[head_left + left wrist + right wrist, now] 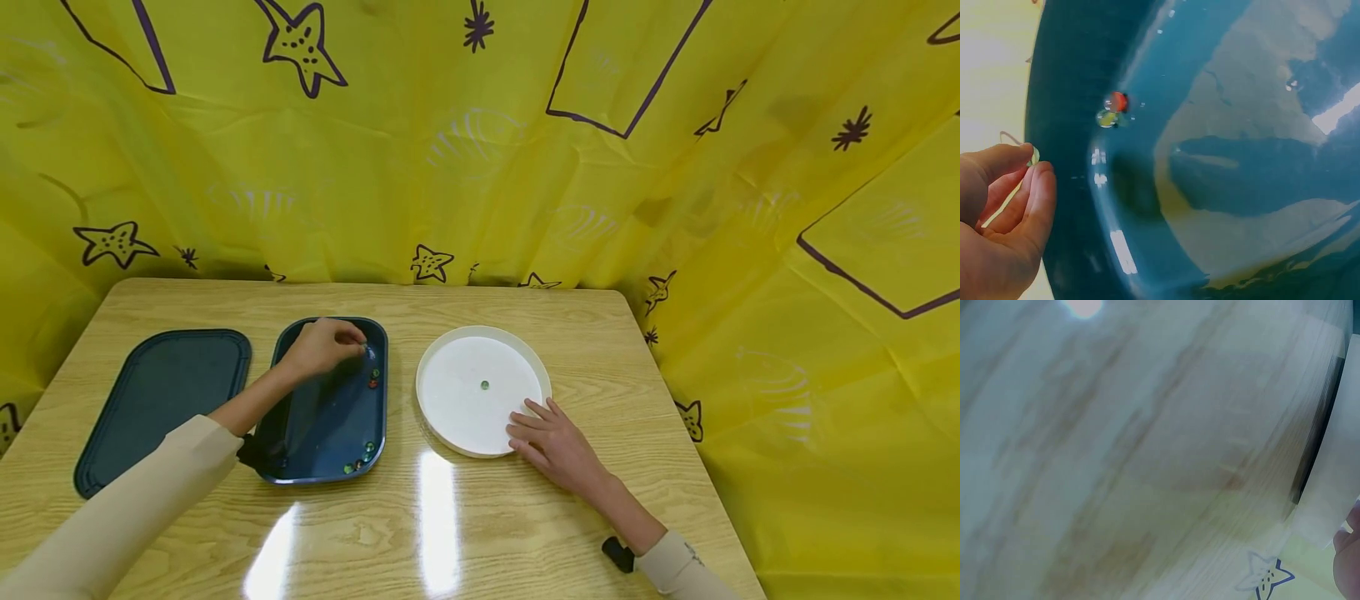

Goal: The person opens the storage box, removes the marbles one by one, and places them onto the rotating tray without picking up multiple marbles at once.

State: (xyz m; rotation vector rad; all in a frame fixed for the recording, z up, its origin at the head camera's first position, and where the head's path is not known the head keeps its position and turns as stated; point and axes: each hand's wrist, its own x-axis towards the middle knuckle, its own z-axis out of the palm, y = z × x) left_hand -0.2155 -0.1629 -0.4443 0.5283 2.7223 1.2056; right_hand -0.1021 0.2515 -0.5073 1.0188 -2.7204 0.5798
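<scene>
Marbles (pixel 369 447) of green and red glass lie in the blue tray (pixel 322 433), a cluster at its near right corner and a pair along its right side; over its far part, the left hand (pixel 321 346) has its grip pinching a small greenish glass piece (pixel 1035 155). On the worktop (pixel 600 358) right of the blue tray, a round white dish (pixel 457 400) holds one green marble (pixel 484 385), and the right hand (pixel 553 446) rests, grip spread, on the rim away from the blue tray, whose left neighbour is a dark tray (pixel 176 387).
</scene>
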